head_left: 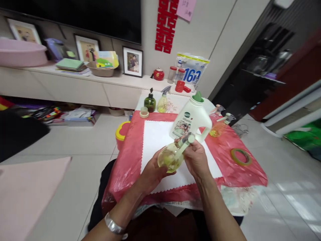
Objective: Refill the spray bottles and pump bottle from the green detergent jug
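Note:
A clear spray bottle (168, 160) with yellowish liquid is held tilted over the table. My left hand (153, 171) is wrapped round its rounded body. My right hand (197, 158) is closed at its neck and pale green spray head, partly hiding them. Just behind the hands stands a large white jug (183, 118) with a handle, a printed label and something green in its open mouth. Below lies a white sheet (152, 132) with a zigzag edge, on a red plastic cover (125, 157) over the table.
At the table's back are a dark green pump bottle (149, 104), another spray bottle (162, 104) and a small round container (144, 112). To the right lie a roll of tape (241, 157) and a spray bottle (220, 128). A low cabinet (120, 92) stands behind.

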`<control>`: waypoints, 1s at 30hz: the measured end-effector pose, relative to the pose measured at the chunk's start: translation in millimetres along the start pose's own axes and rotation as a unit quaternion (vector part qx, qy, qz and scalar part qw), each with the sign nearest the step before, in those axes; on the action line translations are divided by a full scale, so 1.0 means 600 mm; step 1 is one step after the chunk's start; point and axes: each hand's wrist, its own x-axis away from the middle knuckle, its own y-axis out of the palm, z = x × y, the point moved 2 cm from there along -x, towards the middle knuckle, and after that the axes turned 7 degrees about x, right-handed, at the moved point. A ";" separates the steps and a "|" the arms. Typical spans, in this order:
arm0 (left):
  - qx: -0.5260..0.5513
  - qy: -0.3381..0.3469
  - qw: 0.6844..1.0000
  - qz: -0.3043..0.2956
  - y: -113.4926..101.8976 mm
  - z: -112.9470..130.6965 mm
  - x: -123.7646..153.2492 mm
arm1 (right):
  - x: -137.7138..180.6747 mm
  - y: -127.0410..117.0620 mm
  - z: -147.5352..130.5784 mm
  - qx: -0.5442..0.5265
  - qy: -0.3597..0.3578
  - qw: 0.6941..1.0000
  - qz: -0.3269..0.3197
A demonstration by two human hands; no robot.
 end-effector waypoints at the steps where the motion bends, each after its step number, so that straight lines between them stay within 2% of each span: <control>1: -0.002 -0.001 1.000 0.001 -0.001 -0.008 -0.001 | 0.005 -0.004 0.002 0.004 0.001 1.000 0.002; 6: -0.061 0.022 0.998 0.014 -0.013 -0.047 -0.013 | 0.023 -0.042 0.004 0.043 -0.007 0.998 0.034; 9: -0.218 0.056 0.974 0.038 -0.026 -0.044 -0.019 | 0.021 -0.091 -0.004 0.077 -0.029 0.993 0.082; 11: -0.380 0.113 0.917 0.051 -0.040 -0.028 -0.019 | 0.012 -0.140 -0.016 0.100 -0.054 0.985 0.131; 14: -0.582 0.224 0.781 0.042 -0.066 -0.006 -0.016 | -0.014 -0.230 -0.037 0.137 -0.093 0.963 0.211; 16: -0.659 0.280 0.698 0.038 -0.084 -0.002 -0.015 | -0.036 -0.292 -0.048 0.166 -0.111 0.947 0.251; 18: -0.708 0.320 0.628 0.043 -0.099 -0.005 -0.014 | -0.059 -0.349 -0.053 0.197 -0.121 0.931 0.282; 21: -0.748 0.350 0.562 0.047 -0.109 -0.015 -0.013 | -0.090 -0.415 -0.050 0.244 -0.118 0.906 0.324; 24: -0.758 0.353 0.546 0.050 -0.111 -0.020 -0.012 | -0.113 -0.456 -0.036 0.276 -0.107 0.894 0.336; 30: -0.751 0.334 0.566 0.060 -0.108 -0.017 -0.012 | -0.141 -0.495 -0.005 0.301 -0.094 0.890 0.329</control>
